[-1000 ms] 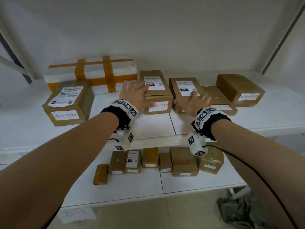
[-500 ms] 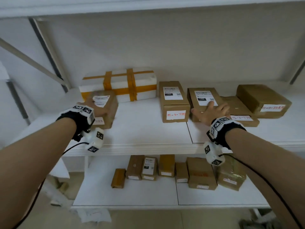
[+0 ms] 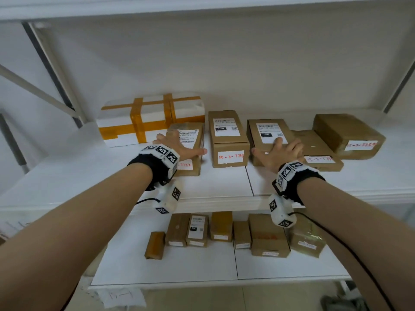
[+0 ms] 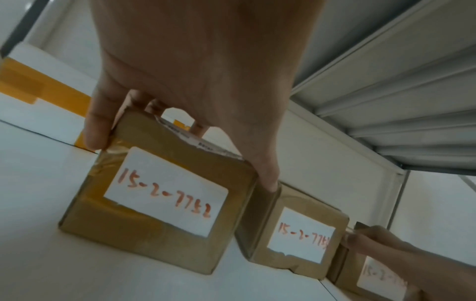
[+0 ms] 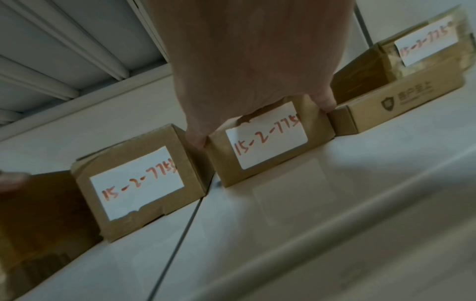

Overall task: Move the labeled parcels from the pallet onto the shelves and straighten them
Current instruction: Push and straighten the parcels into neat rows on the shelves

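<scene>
On the upper shelf [image 3: 213,185] my left hand [image 3: 179,147] grips a brown parcel [image 3: 197,140] across its top, thumb on its right side, fingers on the left. Its white front label [image 4: 159,195] reads 15-2-7752. This parcel stands just left of a second labeled parcel [image 3: 228,140], nearly touching it. My right hand [image 3: 278,151] lies over a third labeled parcel [image 3: 269,131], thumb down its left side and little finger down the right [image 5: 327,103]. Its front label [image 5: 268,138] faces out.
A white foam box with orange tape [image 3: 148,117] stands behind the left parcel. A flat brown box [image 3: 318,149] and a larger brown box [image 3: 345,131] sit right of my right hand. Several small parcels [image 3: 224,230] line the lower shelf [image 3: 179,270].
My left hand left the middle parcel, took the parcel at the shelf's left and slid it right, up beside the middle one. The right hand stayed on its parcel.
</scene>
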### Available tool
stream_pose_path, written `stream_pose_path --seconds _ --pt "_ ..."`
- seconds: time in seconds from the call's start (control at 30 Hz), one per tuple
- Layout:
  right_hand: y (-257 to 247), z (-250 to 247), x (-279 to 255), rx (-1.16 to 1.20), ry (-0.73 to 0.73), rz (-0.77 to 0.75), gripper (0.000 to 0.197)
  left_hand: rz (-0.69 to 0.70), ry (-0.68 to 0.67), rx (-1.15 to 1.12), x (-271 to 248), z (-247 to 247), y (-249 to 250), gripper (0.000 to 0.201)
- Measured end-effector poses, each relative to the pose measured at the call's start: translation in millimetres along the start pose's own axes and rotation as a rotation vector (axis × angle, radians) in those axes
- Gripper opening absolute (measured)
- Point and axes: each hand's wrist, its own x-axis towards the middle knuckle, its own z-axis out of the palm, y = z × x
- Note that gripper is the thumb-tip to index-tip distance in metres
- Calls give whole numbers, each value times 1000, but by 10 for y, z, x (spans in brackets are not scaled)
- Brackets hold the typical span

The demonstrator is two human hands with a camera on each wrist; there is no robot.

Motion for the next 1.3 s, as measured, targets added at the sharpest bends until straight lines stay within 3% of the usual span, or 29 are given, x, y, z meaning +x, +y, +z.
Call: stream_pose_path --seconds 0.23,0.7,0.83,0.9,1.03,1.13,1.3 --pt "3 11 6 60 19 -14 92 20 55 50 160 133 243 123" --pt "83 -16 91 70 -42 -74 97 72 -14 -17 339 66 309 125" --pt "124 -96 107 93 -124 -99 97 83 -22 -22 393 86 289 125" --pt "192 -240 126 192 -213 -123 93 89 -23 -9 397 86 289 125" --pt "440 -488 257 688 -376 -133 84 96 -23 26 409 97 284 126" --pt "644 -555 257 902 -185 -4 59 94 -20 25 404 112 278 126" --pt "1078 -441 258 894 39 121 36 98 -32 -12 405 140 266 136"
